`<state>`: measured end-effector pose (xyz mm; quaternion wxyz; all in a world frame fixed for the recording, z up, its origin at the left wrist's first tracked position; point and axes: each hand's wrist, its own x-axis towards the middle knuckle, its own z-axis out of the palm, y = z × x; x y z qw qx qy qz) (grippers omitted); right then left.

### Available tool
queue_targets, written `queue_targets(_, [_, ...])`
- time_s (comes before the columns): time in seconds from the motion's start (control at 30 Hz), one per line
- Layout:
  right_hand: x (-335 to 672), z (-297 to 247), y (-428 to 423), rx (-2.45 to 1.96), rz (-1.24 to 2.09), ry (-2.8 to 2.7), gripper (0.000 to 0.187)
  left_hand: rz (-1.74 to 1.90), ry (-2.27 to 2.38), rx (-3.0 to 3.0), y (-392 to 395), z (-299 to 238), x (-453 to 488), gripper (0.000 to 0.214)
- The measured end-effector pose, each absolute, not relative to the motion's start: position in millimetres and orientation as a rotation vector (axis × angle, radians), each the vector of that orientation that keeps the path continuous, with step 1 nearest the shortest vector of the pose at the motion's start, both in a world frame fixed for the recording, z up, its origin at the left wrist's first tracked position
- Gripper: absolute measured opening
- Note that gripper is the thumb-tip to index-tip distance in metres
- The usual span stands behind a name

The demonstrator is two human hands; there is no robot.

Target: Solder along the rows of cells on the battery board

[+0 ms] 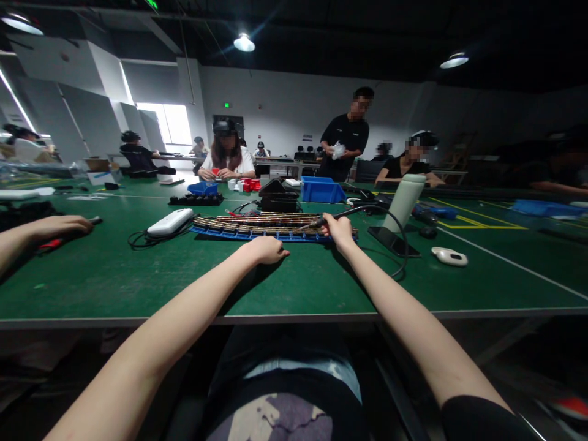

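Note:
A long blue rack (215, 234) lies across the table in front of me, holding rows of narrow strips with brown and gold edges (257, 220). My right hand (339, 231) is closed around what looks like a soldering iron (316, 224), its thin tip pointing left over the right half of the strips. A black cable (404, 245) loops from it to the right. At the rack's front edge, my left hand (269, 249) rests low with its fingers curled. Whatever those fingers may hold is hidden.
Left of the rack lies a white device (171, 222) with a black cord. A black stand (278, 197) and a blue bin (321, 190) are behind. On the right stand a pale green bottle (404, 202), a phone (390, 241) and a white case (449, 256). Another person's hand (68, 225) reaches in from the left.

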<state>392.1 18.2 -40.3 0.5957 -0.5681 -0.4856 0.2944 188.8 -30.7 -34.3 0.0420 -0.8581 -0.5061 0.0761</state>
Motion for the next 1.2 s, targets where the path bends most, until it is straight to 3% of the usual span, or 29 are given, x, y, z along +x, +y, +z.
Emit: queue_targets(1.2, [394.1, -41.8, 20.9, -1.302, 0.685, -1.135, 0.027, 0.235, -1.556, -2.622, -34.6, -31.7, 190.3, 0.055])
